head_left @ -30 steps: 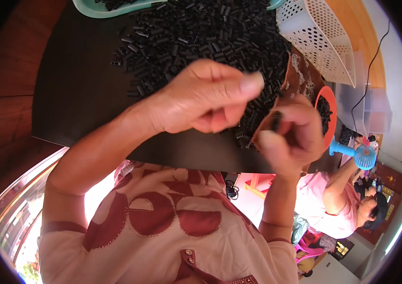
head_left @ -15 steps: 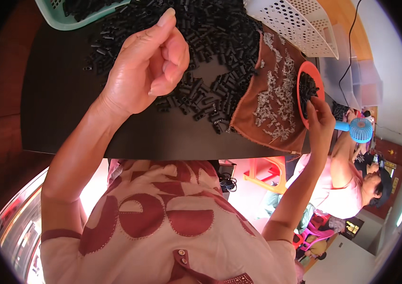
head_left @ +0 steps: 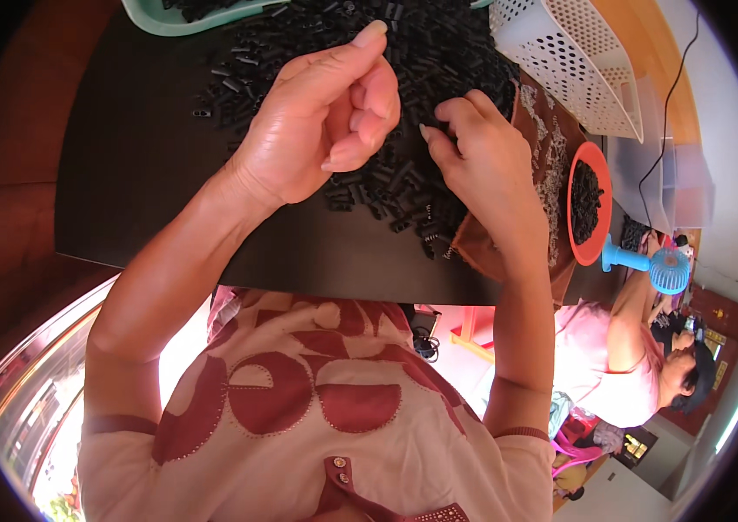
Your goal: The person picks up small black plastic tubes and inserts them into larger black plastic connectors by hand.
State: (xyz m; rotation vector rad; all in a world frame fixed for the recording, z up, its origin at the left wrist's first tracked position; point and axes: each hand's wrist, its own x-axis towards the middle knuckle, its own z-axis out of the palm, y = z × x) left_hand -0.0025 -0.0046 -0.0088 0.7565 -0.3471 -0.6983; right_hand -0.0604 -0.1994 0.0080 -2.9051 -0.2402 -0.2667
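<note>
a: left hand (head_left: 325, 113)?
b: upper middle, above the pile of black tubular pieces (head_left: 438, 70). fingers loosely curled, thumb stretched out; inside of the palm partly hidden, can't tell if it holds anything.
a: right hand (head_left: 495, 161)?
b: right of it, back of the hand toward us, over the pile's right part. thumb and index tips narrow, near each other; other fingertips hidden, so can't tell what's held.
a: pieces?
b: heaped on the dark desk (head_left: 143, 174), upper middle, cut off by the top edge, part-covered by both hands. single ones blur together.
a: right side?
b: brown cloth (head_left: 477, 248) with small metal springs (head_left: 551, 183), partly behind the right hand and forearm. orange bowl (head_left: 606, 204) just beside, dark bits inside, too small to make out.
a: edges?
b: green basket (head_left: 179, 29), upper left, mostly cut off. white perforated basket (head_left: 547, 43), upper right, top cropped.
</note>
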